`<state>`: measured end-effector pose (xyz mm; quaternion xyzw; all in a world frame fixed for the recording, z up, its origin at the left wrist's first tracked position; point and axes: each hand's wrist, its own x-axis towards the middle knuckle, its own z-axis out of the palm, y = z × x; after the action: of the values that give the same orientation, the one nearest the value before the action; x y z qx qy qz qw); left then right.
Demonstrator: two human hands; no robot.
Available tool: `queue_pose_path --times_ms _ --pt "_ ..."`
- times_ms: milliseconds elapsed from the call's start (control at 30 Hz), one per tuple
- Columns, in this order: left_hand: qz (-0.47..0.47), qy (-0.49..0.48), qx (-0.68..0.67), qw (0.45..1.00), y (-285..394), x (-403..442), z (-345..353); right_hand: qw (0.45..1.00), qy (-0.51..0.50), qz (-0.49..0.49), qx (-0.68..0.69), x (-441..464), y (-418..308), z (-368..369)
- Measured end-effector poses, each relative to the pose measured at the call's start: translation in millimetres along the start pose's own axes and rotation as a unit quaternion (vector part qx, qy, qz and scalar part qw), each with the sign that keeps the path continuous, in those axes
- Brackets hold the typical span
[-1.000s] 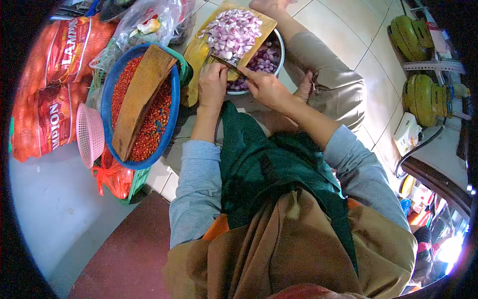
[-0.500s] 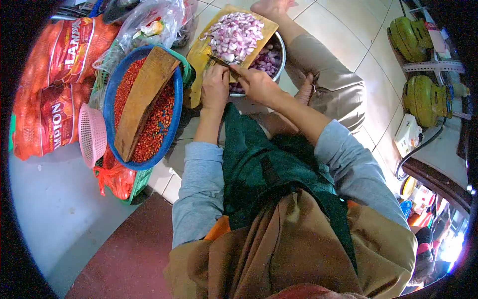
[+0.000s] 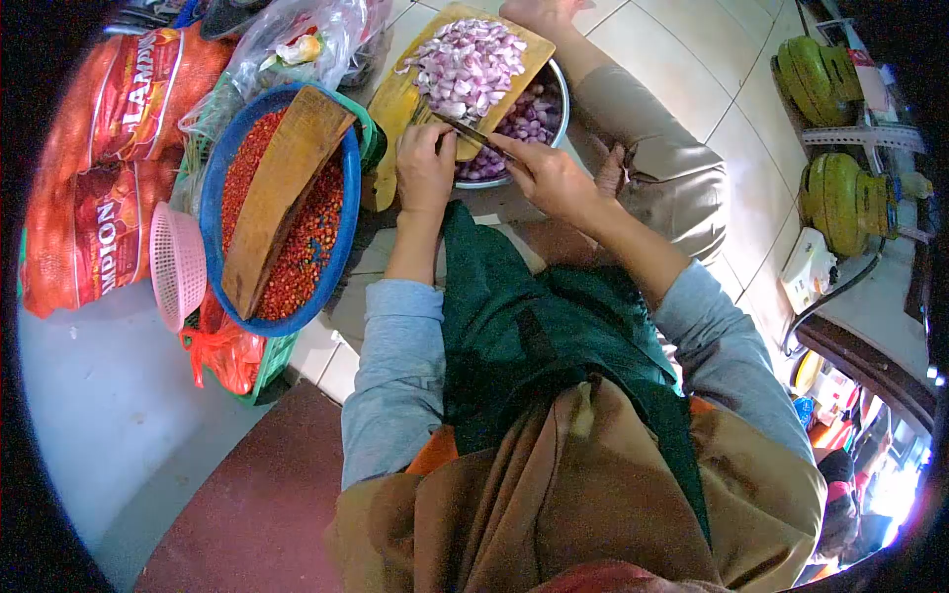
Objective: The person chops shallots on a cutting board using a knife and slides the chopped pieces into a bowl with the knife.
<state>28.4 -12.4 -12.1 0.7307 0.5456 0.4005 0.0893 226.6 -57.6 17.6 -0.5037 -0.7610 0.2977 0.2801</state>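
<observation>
My right hand [image 3: 554, 178] is closed around the handle of a knife [image 3: 473, 135], whose dark blade slants up and left over the wooden cutting board [image 3: 391, 107]. My left hand [image 3: 425, 166] rests at the board's near edge with its fingers curled by the blade tip; whatever is in them is too small or hidden to name. A heap of cut, peeled shallots [image 3: 467, 67] covers the far part of the board. Beneath the board stands a metal bowl [image 3: 564, 111] of whole purple shallots [image 3: 534, 121], partly hidden by the board and my right hand.
To the left, a blue basin [image 3: 353, 203] of chopped red chillies [image 3: 311, 247] has a curved wooden plank [image 3: 287, 198] across it. Beside it are a pink basket [image 3: 178, 267] and red mesh sacks [image 3: 138, 99]. Green gas cylinders [image 3: 840, 203] stand at the right.
My right hand with the knife has moved a little right and down, away from my left hand. My left fingers have lifted and parted slightly from the blade.
</observation>
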Motion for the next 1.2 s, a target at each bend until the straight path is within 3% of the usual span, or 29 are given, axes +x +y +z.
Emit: queue_pose_path --times_ms 500,900,1067,1200 --pt "-0.018 -0.014 0.013 1.0 2 5 0 0.999 -0.007 0.001 -0.036 3 -2 0" --pt "-0.016 -0.025 0.039 0.999 0 6 0 0.998 0.047 -0.024 -0.045 26 5 32" --pt "-0.011 0.026 0.019 0.999 -6 6 5 0.991 -0.014 0.017 -0.129 1 -3 10" --pt "-0.064 0.038 -0.005 0.997 -4 11 1 0.984 -0.051 0.036 -0.168 -9 -6 -19"
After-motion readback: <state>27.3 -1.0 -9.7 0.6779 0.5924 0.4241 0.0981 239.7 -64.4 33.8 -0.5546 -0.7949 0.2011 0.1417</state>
